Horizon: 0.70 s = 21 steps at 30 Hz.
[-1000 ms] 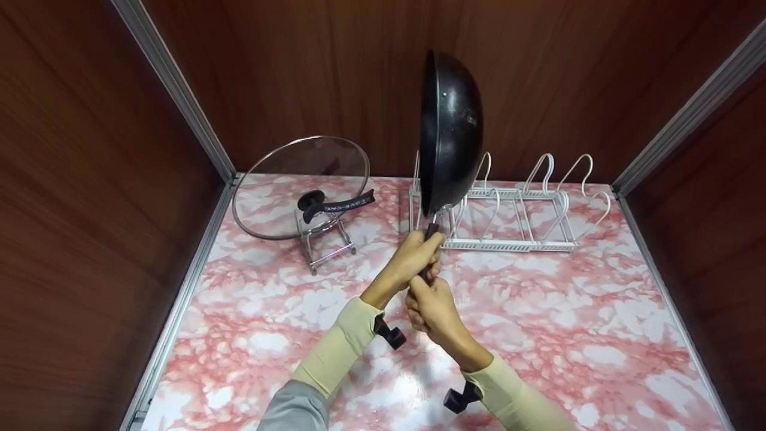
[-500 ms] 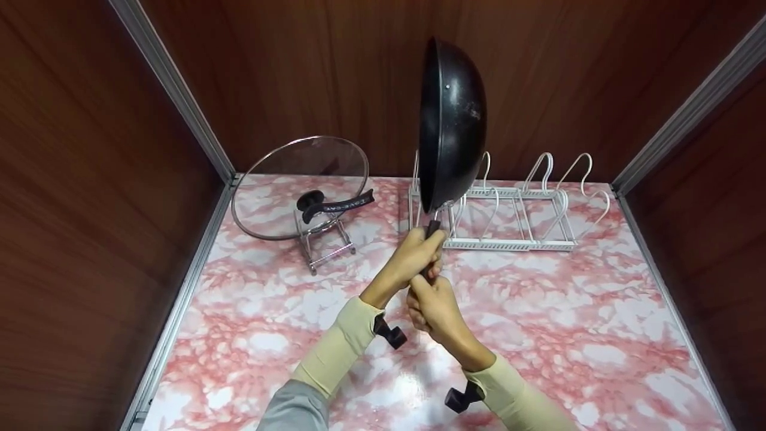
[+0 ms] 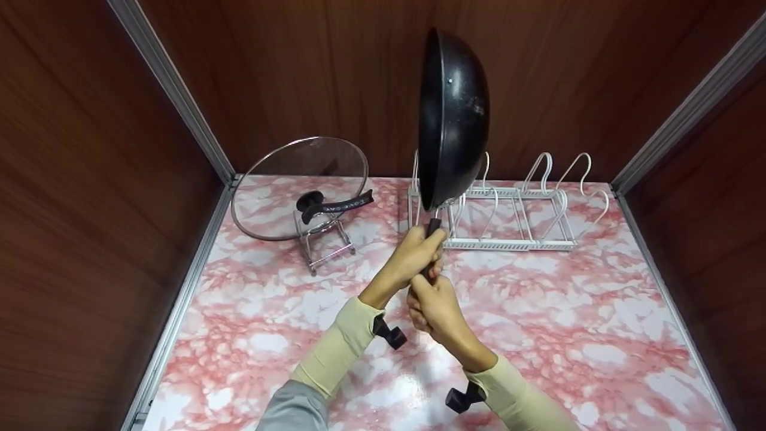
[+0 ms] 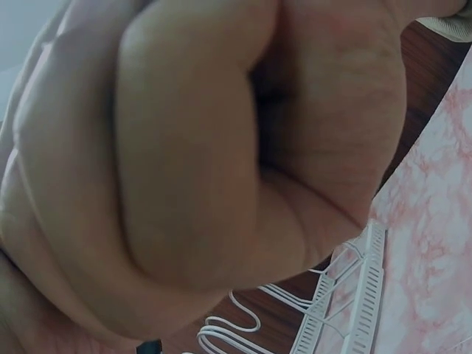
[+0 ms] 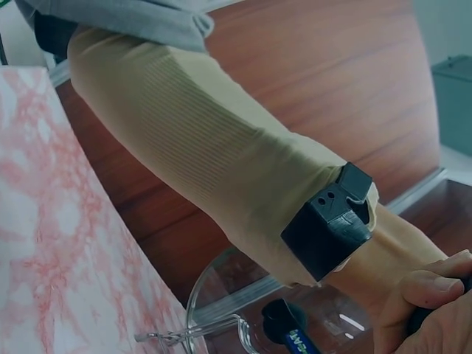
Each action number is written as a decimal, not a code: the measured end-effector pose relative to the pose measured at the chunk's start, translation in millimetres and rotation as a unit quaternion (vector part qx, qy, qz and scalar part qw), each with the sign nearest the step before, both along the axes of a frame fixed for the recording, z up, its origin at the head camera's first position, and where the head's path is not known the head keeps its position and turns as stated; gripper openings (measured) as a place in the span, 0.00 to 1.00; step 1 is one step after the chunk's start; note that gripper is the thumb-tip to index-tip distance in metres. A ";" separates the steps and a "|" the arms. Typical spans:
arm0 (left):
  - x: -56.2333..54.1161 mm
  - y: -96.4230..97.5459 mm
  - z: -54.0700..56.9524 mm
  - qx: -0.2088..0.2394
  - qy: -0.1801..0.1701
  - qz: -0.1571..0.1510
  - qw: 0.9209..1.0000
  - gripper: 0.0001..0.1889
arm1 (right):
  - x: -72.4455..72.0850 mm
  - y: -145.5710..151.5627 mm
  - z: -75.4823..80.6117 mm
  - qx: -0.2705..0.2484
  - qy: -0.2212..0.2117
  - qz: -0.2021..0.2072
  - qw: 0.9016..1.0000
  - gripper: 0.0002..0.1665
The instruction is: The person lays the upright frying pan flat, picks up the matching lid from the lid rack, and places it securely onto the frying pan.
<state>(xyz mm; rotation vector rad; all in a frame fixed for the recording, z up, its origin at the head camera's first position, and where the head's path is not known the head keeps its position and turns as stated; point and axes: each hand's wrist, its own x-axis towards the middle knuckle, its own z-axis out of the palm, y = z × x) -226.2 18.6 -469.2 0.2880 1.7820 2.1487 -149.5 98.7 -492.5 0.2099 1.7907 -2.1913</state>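
Observation:
A black wok point(image 3: 461, 120) is held up on its side in the head view, its hollow facing left and its rounded bottom right. My left hand point(image 3: 416, 254) grips the dark handle point(image 3: 434, 225) close to the pan. Just below it, my right hand point(image 3: 435, 305) wraps the lower end of the same handle. Curled fingers point(image 4: 184, 147) fill the left wrist view and hide most of the handle there. Behind the wok stands a white wire rack point(image 3: 508, 244), part of which the pan covers.
At the left, a glass lid point(image 3: 263, 206) with a black knob leans in a small chrome stand point(image 3: 331, 256). Brown panels point(image 3: 359, 72) enclose the back and sides of the pink marbled tabletop point(image 3: 538, 335).
The wok has risen a little in the head view, its top edge moving up and slightly right. Both hands keep their grip on the handle and barely shift.

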 end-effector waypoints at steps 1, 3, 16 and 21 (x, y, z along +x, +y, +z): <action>0.2 0.1 0.7 0.000 0.000 0.001 1.000 0.22 | 0.2 0.1 0.4 0.000 0.001 0.000 1.000 0.25; 0.7 0.2 2.1 -0.001 0.000 0.002 1.000 0.21 | 0.5 0.4 1.2 0.002 0.003 0.002 1.000 0.25; 3.1 0.3 5.7 -0.008 0.010 0.005 1.000 0.17 | 2.6 1.0 5.0 -0.005 0.004 0.003 1.000 0.25; 4.2 -0.2 5.7 -0.008 0.015 0.002 1.000 0.18 | 3.2 1.4 4.2 -0.009 0.002 0.005 1.000 0.26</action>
